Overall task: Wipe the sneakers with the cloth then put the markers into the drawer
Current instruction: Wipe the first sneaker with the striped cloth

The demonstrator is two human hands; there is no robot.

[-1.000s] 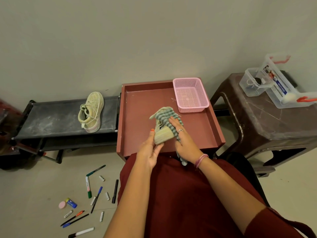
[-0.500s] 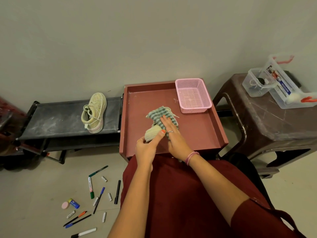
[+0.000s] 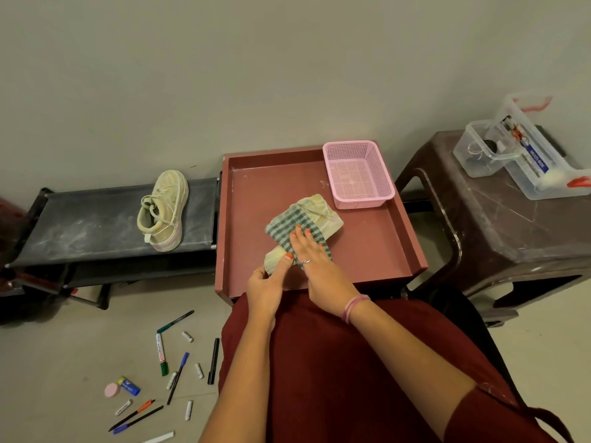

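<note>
Checked cloth (image 3: pixel 295 230) is pressed flat-fingered by the right hand (image 3: pixel 315 260) on the sneaker (image 3: pixel 323 215) in the red tray (image 3: pixel 412 251), left hand (image 3: pixel 265 289) grasping its heel; second sneaker (image 3: pixel 164 211) and floor markers (image 3: pixel 161 353) remain.

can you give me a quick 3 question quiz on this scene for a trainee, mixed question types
1. True or false: the second sneaker lies in the pink basket.
2. Which hand presses the checked cloth onto the sneaker in the red tray? A) left hand B) right hand C) neither
3. Fill in: the markers lie scattered on the ____.

Key
1. False: it sits on the black rack left of the tray.
2. B: the right hand lies flat on the cloth, while the left hand holds the sneaker's near end.
3. Floor.
</note>
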